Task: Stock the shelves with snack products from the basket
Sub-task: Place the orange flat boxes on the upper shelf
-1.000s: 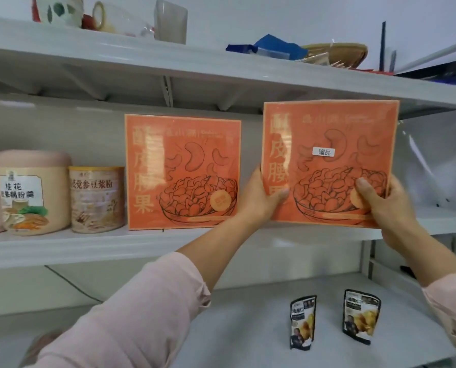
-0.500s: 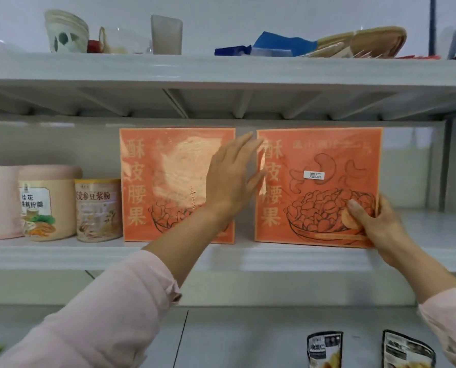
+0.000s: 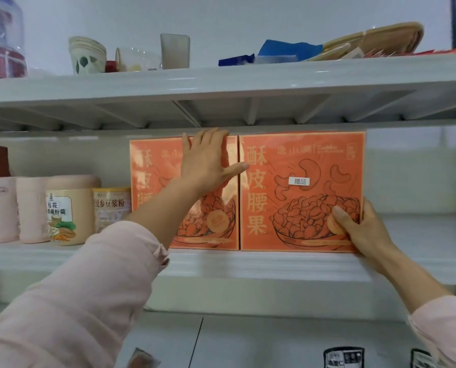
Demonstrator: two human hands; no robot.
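Two orange cardboard cashew boxes (image 3: 250, 235) stood stocked, touching, on the white shelf (image 3: 248, 264); my left hand (image 3: 205, 160) lay flat on the left box (image 3: 152, 166), my right hand (image 3: 359, 229) gripped the right box (image 3: 301, 203); basket unseen.

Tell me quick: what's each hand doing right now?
Left hand: open, fingers straight, flat against the front of the left orange box.
Right hand: grips the lower right corner of the right orange box, thumb on its front.
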